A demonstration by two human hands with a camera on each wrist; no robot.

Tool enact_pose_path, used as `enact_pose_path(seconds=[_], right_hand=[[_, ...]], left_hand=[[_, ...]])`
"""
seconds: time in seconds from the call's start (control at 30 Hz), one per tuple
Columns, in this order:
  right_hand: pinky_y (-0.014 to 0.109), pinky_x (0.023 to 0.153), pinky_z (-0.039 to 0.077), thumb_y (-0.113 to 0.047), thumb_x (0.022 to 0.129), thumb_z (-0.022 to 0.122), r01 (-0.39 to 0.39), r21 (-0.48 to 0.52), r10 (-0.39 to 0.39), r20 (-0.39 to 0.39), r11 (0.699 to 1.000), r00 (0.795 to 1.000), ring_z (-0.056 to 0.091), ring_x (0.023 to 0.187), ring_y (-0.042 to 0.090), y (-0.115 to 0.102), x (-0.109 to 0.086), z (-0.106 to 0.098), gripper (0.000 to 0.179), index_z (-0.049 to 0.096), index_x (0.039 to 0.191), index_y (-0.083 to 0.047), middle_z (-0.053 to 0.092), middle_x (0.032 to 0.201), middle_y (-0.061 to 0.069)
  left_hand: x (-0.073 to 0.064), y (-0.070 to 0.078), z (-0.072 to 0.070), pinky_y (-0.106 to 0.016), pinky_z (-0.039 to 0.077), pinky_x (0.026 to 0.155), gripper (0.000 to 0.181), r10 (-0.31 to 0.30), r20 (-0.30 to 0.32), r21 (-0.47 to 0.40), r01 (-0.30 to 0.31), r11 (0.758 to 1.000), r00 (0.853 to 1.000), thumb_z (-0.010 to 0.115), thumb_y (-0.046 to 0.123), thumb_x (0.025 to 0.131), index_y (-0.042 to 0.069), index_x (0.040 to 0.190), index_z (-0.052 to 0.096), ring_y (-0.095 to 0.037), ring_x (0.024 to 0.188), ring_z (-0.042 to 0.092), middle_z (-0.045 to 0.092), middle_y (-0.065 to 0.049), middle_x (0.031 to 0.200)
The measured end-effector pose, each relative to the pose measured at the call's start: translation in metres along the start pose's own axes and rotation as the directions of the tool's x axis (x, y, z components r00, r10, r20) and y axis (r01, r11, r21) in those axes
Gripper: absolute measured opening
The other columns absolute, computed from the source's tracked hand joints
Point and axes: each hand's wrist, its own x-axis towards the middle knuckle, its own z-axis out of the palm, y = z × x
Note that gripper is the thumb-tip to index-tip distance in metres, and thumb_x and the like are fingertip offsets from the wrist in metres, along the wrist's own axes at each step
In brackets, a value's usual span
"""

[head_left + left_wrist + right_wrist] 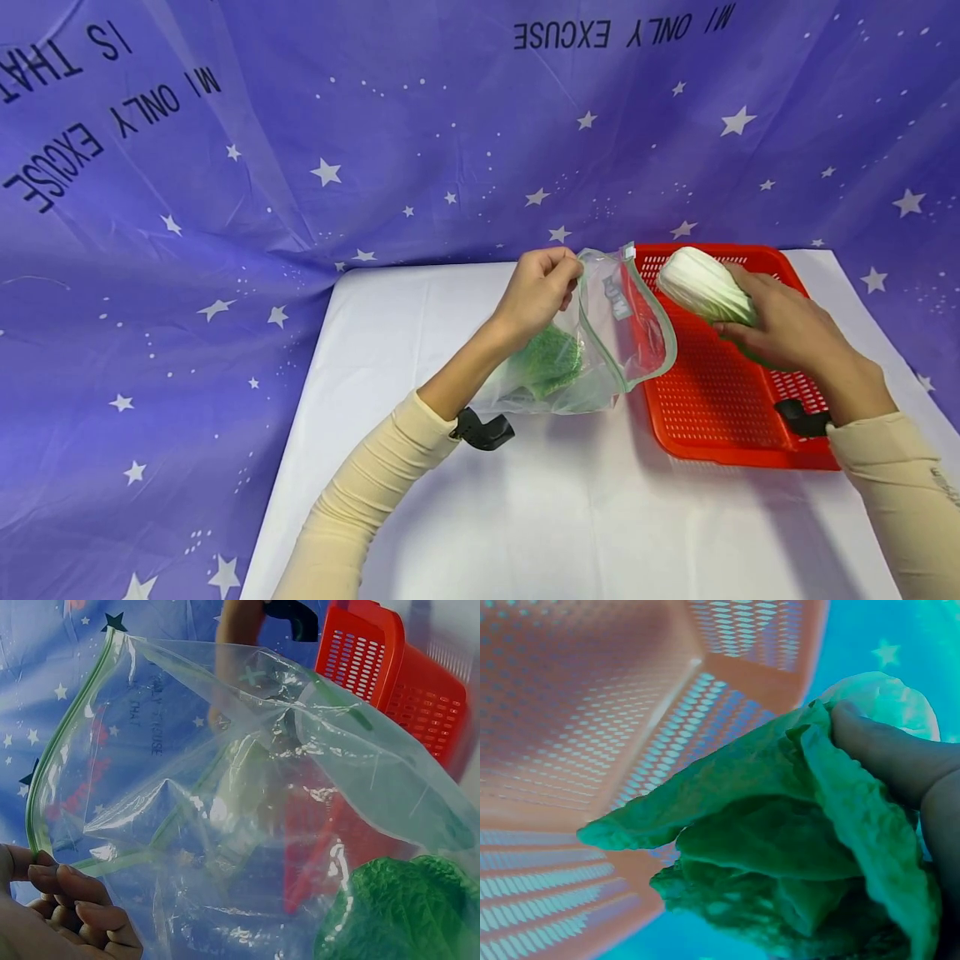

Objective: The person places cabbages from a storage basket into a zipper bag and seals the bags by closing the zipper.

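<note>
My left hand [538, 287] pinches the green-edged rim of a clear zip bag [600, 367], whose mouth gapes toward the right. Inside the bag lies a green leafy vegetable [551, 360]; the left wrist view shows its crinkled leaves [405, 907] through the plastic. Over the red basket, my right hand [787, 321] grips a napa cabbage [701, 283], its white base pointing left toward the bag's mouth. In the right wrist view, the thumb presses against the cabbage's green leaves [780, 825]. The fingers behind the cabbage are hidden there.
A red perforated plastic basket [708, 417] stands on the right of the white-covered table [525, 508], just beside the bag. A purple cloth with stars [450, 125] hangs behind the table. Each wrist wears a black camera mount [486, 431].
</note>
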Motion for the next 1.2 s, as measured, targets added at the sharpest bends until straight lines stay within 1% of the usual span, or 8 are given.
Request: enact_pose_path(seconds=[0.17, 0.37, 0.53, 0.63, 0.8, 0.9, 1.07, 1.2], right_hand=[[0.062, 0.071, 0.042, -0.023, 0.078, 0.083, 0.042, -0.011, -0.043, -0.012, 0.999, 0.999, 0.053, 0.101, 0.041, -0.020, -0.002, -0.017, 0.091, 0.032, 0.153, -0.019, 0.052, 0.123, 0.022], [0.059, 0.069, 0.043, -0.018, 0.074, 0.085, 0.092, -0.026, -0.094, -0.057, 0.995, 0.994, 0.056, 0.093, 0.038, -0.039, -0.010, -0.034, 0.092, 0.035, 0.152, -0.022, 0.057, 0.115, 0.018], [0.056, 0.072, 0.042, -0.014, 0.071, 0.085, 0.123, -0.037, -0.126, -0.094, 0.992, 0.988, 0.057, 0.093, 0.038, -0.051, -0.016, -0.044, 0.096, 0.035, 0.152, -0.024, 0.060, 0.113, 0.016], [0.056, 0.073, 0.042, -0.013, 0.069, 0.086, 0.135, -0.045, -0.139, -0.113, 0.990, 0.984, 0.058, 0.094, 0.038, -0.057, -0.019, -0.049, 0.097, 0.036, 0.152, -0.024, 0.061, 0.113, 0.016], [0.057, 0.071, 0.043, -0.011, 0.067, 0.087, 0.149, -0.061, -0.156, -0.127, 0.987, 0.980, 0.057, 0.092, 0.037, -0.066, -0.023, -0.055, 0.099, 0.037, 0.151, -0.025, 0.060, 0.111, 0.012], [0.057, 0.073, 0.042, -0.010, 0.066, 0.087, 0.162, -0.061, -0.168, -0.132, 0.985, 0.977, 0.056, 0.095, 0.036, -0.073, -0.027, -0.058, 0.100, 0.037, 0.151, -0.026, 0.059, 0.114, 0.012], [0.059, 0.074, 0.043, -0.010, 0.064, 0.089, 0.179, -0.076, -0.188, -0.121, 0.981, 0.975, 0.055, 0.100, 0.038, -0.085, -0.034, -0.062, 0.105, 0.035, 0.153, -0.025, 0.057, 0.121, 0.015], [0.058, 0.072, 0.045, -0.012, 0.062, 0.090, 0.216, -0.104, -0.227, -0.117, 0.971, 0.967, 0.057, 0.097, 0.036, -0.093, -0.036, -0.063, 0.104, 0.039, 0.151, -0.024, 0.058, 0.119, 0.013]], left_hand=[[0.000, 0.000, 0.000, -0.025, 0.034, 0.053, 0.029, 0.001, 0.001, 0.002, -0.001, 1.000, 1.000, 0.046, 0.004, 0.093, 0.005, 0.064, 0.044, -0.016, 0.053, 0.038, 0.036, -0.003, 0.059], [-0.001, -0.001, 0.000, -0.025, 0.035, 0.054, 0.028, -0.001, 0.005, 0.001, 0.001, 1.000, 1.000, 0.046, 0.004, 0.093, 0.005, 0.065, 0.044, -0.016, 0.054, 0.039, 0.037, -0.003, 0.060], [-0.001, -0.001, 0.000, -0.025, 0.036, 0.054, 0.028, 0.001, 0.009, 0.001, -0.001, 1.000, 1.000, 0.046, 0.004, 0.093, 0.005, 0.065, 0.045, -0.016, 0.054, 0.039, 0.037, -0.004, 0.061], [-0.001, -0.001, 0.000, -0.025, 0.036, 0.054, 0.028, 0.003, 0.007, 0.002, -0.003, 1.000, 1.000, 0.046, 0.004, 0.093, 0.005, 0.065, 0.045, -0.016, 0.055, 0.039, 0.037, -0.004, 0.061], [-0.001, -0.001, 0.000, -0.025, 0.036, 0.054, 0.027, 0.005, 0.002, 0.003, -0.005, 1.000, 1.000, 0.046, 0.004, 0.092, 0.005, 0.065, 0.045, -0.016, 0.054, 0.039, 0.037, -0.003, 0.060], [-0.001, -0.002, 0.001, -0.025, 0.036, 0.054, 0.027, 0.006, 0.000, 0.001, -0.006, 1.000, 1.000, 0.046, 0.004, 0.092, 0.005, 0.065, 0.044, -0.015, 0.054, 0.039, 0.037, -0.003, 0.060], [-0.001, -0.003, 0.001, -0.025, 0.036, 0.054, 0.027, 0.001, -0.001, 0.002, -0.001, 1.000, 1.000, 0.047, 0.004, 0.092, 0.006, 0.065, 0.044, -0.016, 0.054, 0.039, 0.037, -0.003, 0.060], [-0.001, -0.003, 0.001, -0.025, 0.036, 0.054, 0.027, 0.002, 0.002, 0.008, -0.002, 1.000, 1.000, 0.047, 0.005, 0.092, 0.006, 0.065, 0.045, -0.016, 0.054, 0.040, 0.038, -0.003, 0.061]])
